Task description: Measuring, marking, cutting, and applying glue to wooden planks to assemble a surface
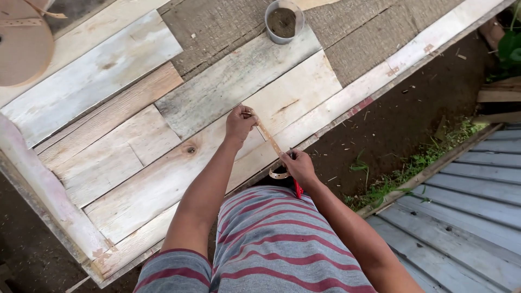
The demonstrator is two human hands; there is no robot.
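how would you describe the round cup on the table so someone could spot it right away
Start at the big table of pale, mismatched wooden planks, then look to its far edge, well beyond both hands, where a patch of rough brown cloth lies. The cup stands upright where that cloth meets a plank. It is the only round, grey container there, open-topped with dark stuff inside.

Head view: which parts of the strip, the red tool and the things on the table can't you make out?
- Strip: both ends hidden inside left hand and right hand.
- Red tool: mostly hidden by the right hand; kind unclear.
- Container: contents too small to identify.
- Round tan object: cut off by the frame's left edge.
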